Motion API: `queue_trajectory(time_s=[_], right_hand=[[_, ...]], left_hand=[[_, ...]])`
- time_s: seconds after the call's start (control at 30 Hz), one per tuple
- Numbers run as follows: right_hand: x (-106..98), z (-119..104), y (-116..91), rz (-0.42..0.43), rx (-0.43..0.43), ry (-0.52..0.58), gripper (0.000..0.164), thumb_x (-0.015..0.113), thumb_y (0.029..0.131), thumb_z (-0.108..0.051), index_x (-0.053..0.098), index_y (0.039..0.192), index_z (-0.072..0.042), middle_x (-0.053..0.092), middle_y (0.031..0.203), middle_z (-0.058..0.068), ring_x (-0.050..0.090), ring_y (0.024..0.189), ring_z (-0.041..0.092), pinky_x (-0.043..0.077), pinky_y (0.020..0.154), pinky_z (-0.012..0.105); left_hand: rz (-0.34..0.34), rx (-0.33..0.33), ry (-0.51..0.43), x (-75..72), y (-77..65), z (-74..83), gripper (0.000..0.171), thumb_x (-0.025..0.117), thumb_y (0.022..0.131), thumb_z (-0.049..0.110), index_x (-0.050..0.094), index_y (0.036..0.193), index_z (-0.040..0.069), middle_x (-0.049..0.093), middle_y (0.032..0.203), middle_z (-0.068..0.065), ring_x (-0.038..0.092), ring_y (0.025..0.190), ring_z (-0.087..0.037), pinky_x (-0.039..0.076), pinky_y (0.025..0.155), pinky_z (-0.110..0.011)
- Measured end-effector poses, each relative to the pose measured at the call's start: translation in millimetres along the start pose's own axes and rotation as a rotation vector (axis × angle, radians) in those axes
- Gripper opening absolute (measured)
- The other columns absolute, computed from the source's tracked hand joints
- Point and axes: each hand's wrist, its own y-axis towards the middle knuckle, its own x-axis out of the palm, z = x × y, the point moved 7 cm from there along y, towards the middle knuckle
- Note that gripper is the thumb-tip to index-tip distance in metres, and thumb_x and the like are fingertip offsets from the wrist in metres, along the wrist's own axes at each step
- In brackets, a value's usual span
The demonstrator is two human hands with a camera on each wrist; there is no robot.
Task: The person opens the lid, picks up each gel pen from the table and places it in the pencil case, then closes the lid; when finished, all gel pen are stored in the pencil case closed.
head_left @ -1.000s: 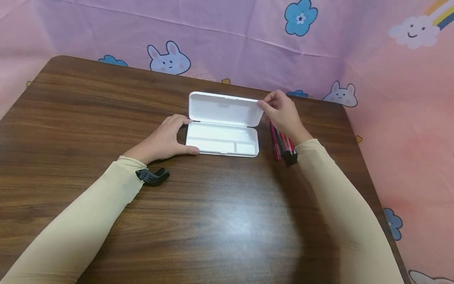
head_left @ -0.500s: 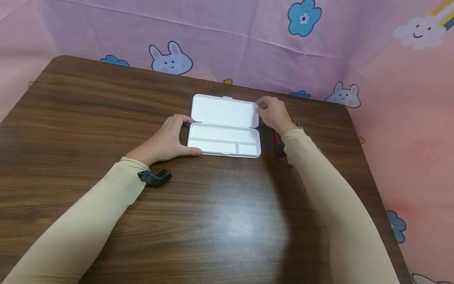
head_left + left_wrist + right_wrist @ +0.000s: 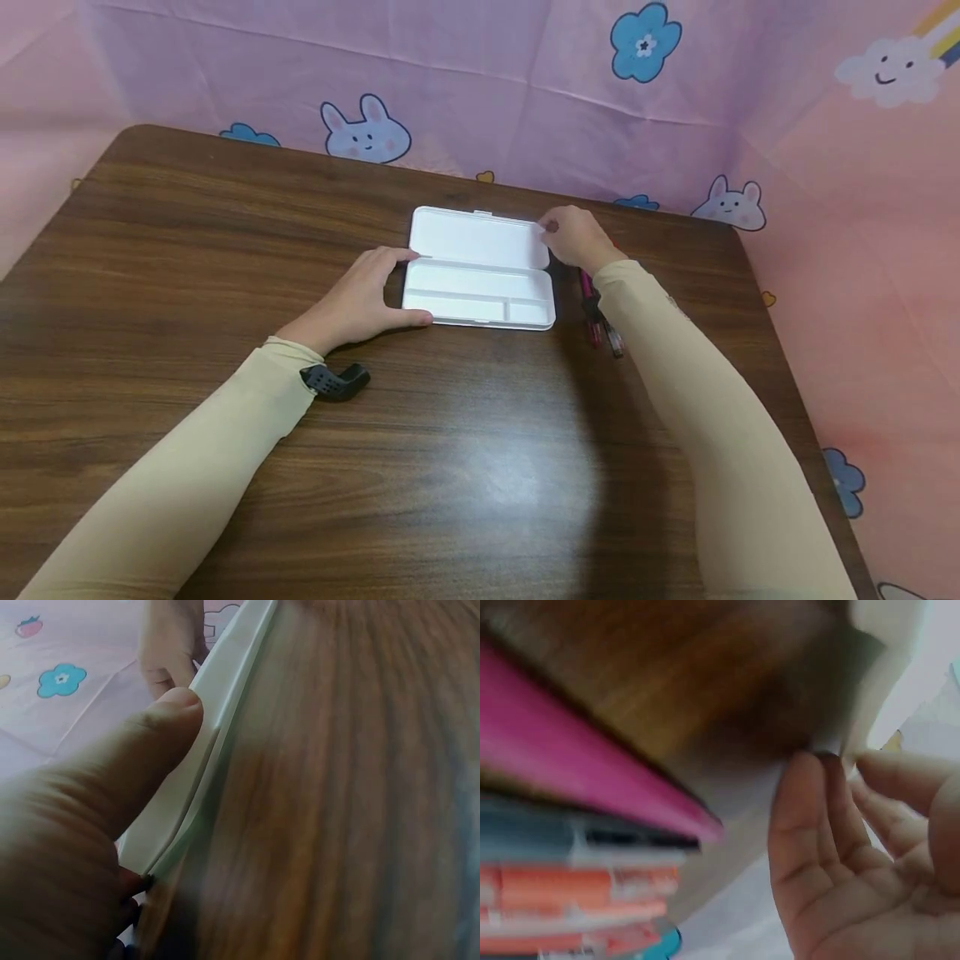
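A white pencil case [image 3: 480, 276] lies unfolded on the table, its lid [image 3: 474, 238] tipped back and its compartments bare. My left hand [image 3: 352, 302] holds the left end of the base, thumb along the front edge and fingers at the back corner. In the left wrist view, the thumb [image 3: 169, 727] presses on the case's white side [image 3: 225, 682]. With bent fingers, my right hand [image 3: 576, 237] pinches the lid's right edge. Several pens [image 3: 587, 285] lie beneath the right wrist, partly hidden; the right wrist view shows a magenta pen [image 3: 592, 742] beside orange ones [image 3: 562, 889].
The brown wooden table [image 3: 420, 483] reaches back to a printed pink and lilac cloth [image 3: 480, 92], which also rises on the right. A black wrist strap [image 3: 337, 383] sits on the left forearm.
The right hand has lowered the lid backward from a raised tilt until it lies nearly flat behind the base. The left hand has kept its hold on the base.
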Motion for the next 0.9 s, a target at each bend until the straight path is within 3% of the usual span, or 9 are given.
queue_trajectory(time_s=[0.1,0.2,0.37,0.5,0.63,0.77,0.9], right_hand=[[-13.7,3.1,-17.4,0.016,-0.039,0.063,0.042,0.054,0.104,-0.017,0.055,0.143,-0.002,0.064,0.13,0.019,0.061,0.119,0.033,0.05,0.103,0.047],[-33.7,15.2,-47.4,0.089,-0.07,0.133,0.045,0.055,0.103,-0.018,0.052,0.146,-0.004,0.065,0.125,0.018,0.062,0.113,0.032,0.052,0.099,0.049],[-53.1,61.7,-105.2,0.176,-0.032,0.149,0.046,0.059,0.103,-0.019,0.051,0.146,-0.004,0.064,0.125,0.02,0.063,0.114,0.035,0.051,0.098,0.055],[-41.9,106.1,-141.2,0.116,0.088,0.159,0.052,0.062,0.103,-0.026,0.048,0.147,-0.003,0.062,0.129,0.024,0.062,0.118,0.039,0.051,0.098,0.059],[-18.9,136.6,-161.8,0.016,0.176,0.265,0.054,0.062,0.104,-0.031,0.048,0.146,-0.001,0.061,0.131,0.027,0.065,0.11,0.038,0.059,0.09,0.05],[-3.2,147.0,-168.6,-0.027,0.218,0.361,0.053,0.064,0.103,-0.03,0.049,0.144,0.001,0.061,0.128,0.028,0.069,0.097,0.032,0.064,0.076,0.036],[1.8,147.2,-168.6,-0.028,0.235,0.354,0.052,0.065,0.103,-0.029,0.05,0.142,0.003,0.062,0.127,0.028,0.069,0.096,0.031,0.064,0.076,0.035]], left_hand=[[0.005,-0.005,-0.002,2.2,0.3,0.2,0.103,0.08,0.081,0.064,0.037,0.157,0.01,0.038,0.161,-0.013,0.031,0.149,-0.034,0.032,0.12,-0.058],[0.012,-0.004,-0.002,3.7,-0.1,-0.5,0.103,0.08,0.081,0.064,0.037,0.158,0.011,0.037,0.161,-0.013,0.031,0.15,-0.034,0.032,0.12,-0.059],[0.019,0.0,0.0,4.2,-0.8,-2.2,0.103,0.079,0.081,0.066,0.037,0.159,0.013,0.037,0.162,-0.013,0.031,0.15,-0.035,0.031,0.119,-0.06],[0.015,-0.008,0.002,3.0,-0.8,-3.3,0.103,0.078,0.081,0.066,0.036,0.159,0.014,0.037,0.162,-0.013,0.03,0.15,-0.035,0.031,0.119,-0.061],[0.003,-0.005,0.007,2.7,1.1,-1.8,0.102,0.077,0.083,0.066,0.035,0.16,0.013,0.036,0.162,-0.014,0.03,0.15,-0.036,0.031,0.119,-0.061],[-0.002,0.0,0.015,2.6,2.6,-0.3,0.102,0.077,0.083,0.065,0.035,0.16,0.012,0.036,0.162,-0.015,0.03,0.15,-0.035,0.031,0.119,-0.061],[-0.002,0.007,0.023,2.7,2.8,0.2,0.102,0.077,0.083,0.066,0.035,0.16,0.012,0.036,0.162,-0.015,0.03,0.15,-0.035,0.031,0.119,-0.06]])
